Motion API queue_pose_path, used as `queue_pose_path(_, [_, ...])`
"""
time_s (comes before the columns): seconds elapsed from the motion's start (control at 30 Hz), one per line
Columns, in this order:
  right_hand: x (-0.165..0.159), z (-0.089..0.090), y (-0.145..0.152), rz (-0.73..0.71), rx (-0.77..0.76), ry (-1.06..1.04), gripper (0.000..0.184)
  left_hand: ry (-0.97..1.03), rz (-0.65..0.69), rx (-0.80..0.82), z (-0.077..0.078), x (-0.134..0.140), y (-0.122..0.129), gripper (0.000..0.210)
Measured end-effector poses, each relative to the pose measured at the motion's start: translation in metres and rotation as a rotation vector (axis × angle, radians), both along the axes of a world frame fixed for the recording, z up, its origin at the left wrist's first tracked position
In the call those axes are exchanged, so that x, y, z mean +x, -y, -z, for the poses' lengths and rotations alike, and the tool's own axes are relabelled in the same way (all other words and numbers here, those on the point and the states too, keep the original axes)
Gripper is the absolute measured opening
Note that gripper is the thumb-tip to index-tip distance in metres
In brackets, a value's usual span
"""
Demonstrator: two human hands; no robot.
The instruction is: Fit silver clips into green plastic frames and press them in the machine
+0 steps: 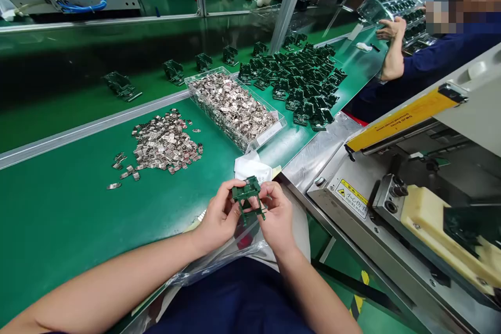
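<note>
Between my two hands is a dark green plastic frame with thin legs point(247, 191), held above the near edge of the table. My left hand point(219, 216) pinches its left side with thumb and fingers. On the other side, my right hand point(277, 214) has its fingertips closed on the frame's right edge; whether they also hold a small piece cannot be made out. Just beyond the hands lies a crumpled white cloth point(252, 166). A pile of small metal plates point(166, 141) is spread on the green table point(78, 219), and a clear box point(270, 138) holds many more.
Many green frames point(297, 78) are heaped at the back right, with several in a row on the conveyor point(50, 109). A machine with a yellow sensor bar point(403, 120) stands close on my right. Another person's hand point(391, 28) supports a clear tray point(391, 2).
</note>
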State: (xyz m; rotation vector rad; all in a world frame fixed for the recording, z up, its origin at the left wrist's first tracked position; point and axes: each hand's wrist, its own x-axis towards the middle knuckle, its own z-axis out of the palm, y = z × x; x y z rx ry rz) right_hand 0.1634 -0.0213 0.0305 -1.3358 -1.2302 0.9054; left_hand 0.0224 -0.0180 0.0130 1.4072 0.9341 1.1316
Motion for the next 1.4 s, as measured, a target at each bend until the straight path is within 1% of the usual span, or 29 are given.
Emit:
queue_pose_path(0.07, [0.008,-0.001,0.001,-0.067,-0.009,-0.078,0.021,0.007,0.014,-0.005,-0.003,0.000,-0.002,0.029])
queue_pose_path(0.13, [0.022,-0.003,0.005,-0.150,0.019,-0.062,0.011,-0.011,0.009,-0.015,-0.005,0.001,-0.005,0.030])
queue_pose_path(0.17, [0.031,-0.006,0.008,-0.189,0.047,-0.012,0.020,-0.029,0.010,-0.022,-0.006,0.002,-0.005,0.030])
queue_pose_path(0.23, [0.051,-0.013,0.018,-0.259,0.133,0.138,0.049,-0.073,0.060,-0.042,-0.012,0.008,-0.005,0.030])
queue_pose_path(0.3, [0.073,-0.023,0.033,-0.319,0.232,0.274,0.067,-0.135,0.208,-0.051,-0.021,0.018,-0.002,0.031])
queue_pose_path(0.37, [0.097,-0.034,0.053,-0.315,0.322,0.331,0.071,-0.192,0.425,-0.028,-0.033,0.034,-0.003,0.037])
queue_pose_path(0.4, [0.110,-0.038,0.064,-0.283,0.355,0.336,0.071,-0.217,0.542,-0.003,-0.039,0.046,-0.005,0.042])
queue_pose_path(0.43, [0.125,-0.041,0.076,-0.220,0.379,0.326,0.069,-0.245,0.658,0.025,-0.047,0.059,-0.009,0.047])
queue_pose_path(0.47, [0.140,-0.044,0.089,-0.124,0.393,0.303,0.069,-0.264,0.763,0.059,-0.055,0.076,-0.014,0.052])
queue_pose_path(0.5, [0.155,-0.045,0.103,0.005,0.401,0.266,0.068,-0.273,0.845,0.104,-0.065,0.096,-0.018,0.055])
queue_pose_path(0.53, [0.171,-0.047,0.118,0.170,0.422,0.216,0.068,-0.274,0.892,0.166,-0.075,0.119,-0.022,0.057])
queue_pose_path(0.57, [0.187,-0.047,0.131,0.361,0.462,0.154,0.066,-0.271,0.905,0.245,-0.086,0.145,-0.026,0.058])
queue_pose_path(0.63, [0.218,-0.048,0.155,0.728,0.565,0.021,0.058,-0.259,0.845,0.425,-0.104,0.200,-0.031,0.059])
queue_pose_path(0.67, [0.231,-0.049,0.164,0.863,0.604,-0.028,0.054,-0.269,0.802,0.502,-0.112,0.228,-0.033,0.063])
queue_pose_path(0.7, [0.244,-0.049,0.171,0.957,0.623,-0.054,0.051,-0.286,0.770,0.550,-0.117,0.255,-0.035,0.067])
queue_pose_path(0.73, [0.254,-0.050,0.175,1.009,0.613,-0.058,0.049,-0.309,0.754,0.564,-0.121,0.279,-0.036,0.071])
queue_pose_path(0.8, [0.271,-0.053,0.178,1.025,0.557,-0.002,0.051,-0.341,0.754,0.508,-0.125,0.316,-0.037,0.075])
queue_pose_path(0.83, [0.277,-0.055,0.176,1.004,0.531,0.049,0.053,-0.337,0.760,0.450,-0.126,0.326,-0.037,0.076])
queue_pose_path(0.87, [0.283,-0.058,0.172,0.966,0.504,0.108,0.055,-0.313,0.759,0.384,-0.127,0.331,-0.037,0.076])
queue_pose_path(0.9, [0.288,-0.061,0.167,0.916,0.478,0.168,0.057,-0.272,0.746,0.323,-0.128,0.330,-0.037,0.076])
queue_pose_path(0.97, [0.297,-0.070,0.154,0.809,0.402,0.273,0.061,-0.177,0.692,0.250,-0.128,0.311,-0.040,0.077])
queue_pose_path(1.03, [0.306,-0.081,0.139,0.722,0.285,0.388,0.064,-0.144,0.632,0.242,-0.126,0.275,-0.047,0.073])
queue_pose_path(1.1, [0.314,-0.092,0.125,0.632,0.137,0.518,0.062,-0.203,0.592,0.234,-0.118,0.228,-0.055,0.065])
queue_pose_path(1.13, [0.316,-0.097,0.119,0.577,0.066,0.571,0.060,-0.254,0.575,0.207,-0.112,0.205,-0.058,0.062])
queue_pose_path(1.2, [0.320,-0.104,0.110,0.472,-0.041,0.622,0.057,-0.358,0.562,0.120,-0.093,0.162,-0.064,0.057])
queue_pose_path(1.27, [0.321,-0.105,0.106,0.421,-0.096,0.625,0.057,-0.422,0.570,0.041,-0.069,0.131,-0.067,0.054])
queue_pose_path(1.33, [0.323,-0.100,0.109,0.449,-0.108,0.669,0.064,-0.440,0.597,-0.006,-0.046,0.116,-0.066,0.052])
queue_pose_path(1.37, [0.324,-0.094,0.115,0.494,-0.096,0.705,0.068,-0.436,0.620,-0.021,-0.037,0.114,-0.066,0.052])
queue_pose_path(1.4, [0.325,-0.086,0.124,0.575,-0.075,0.740,0.071,-0.432,0.653,-0.032,-0.030,0.115,-0.065,0.053])
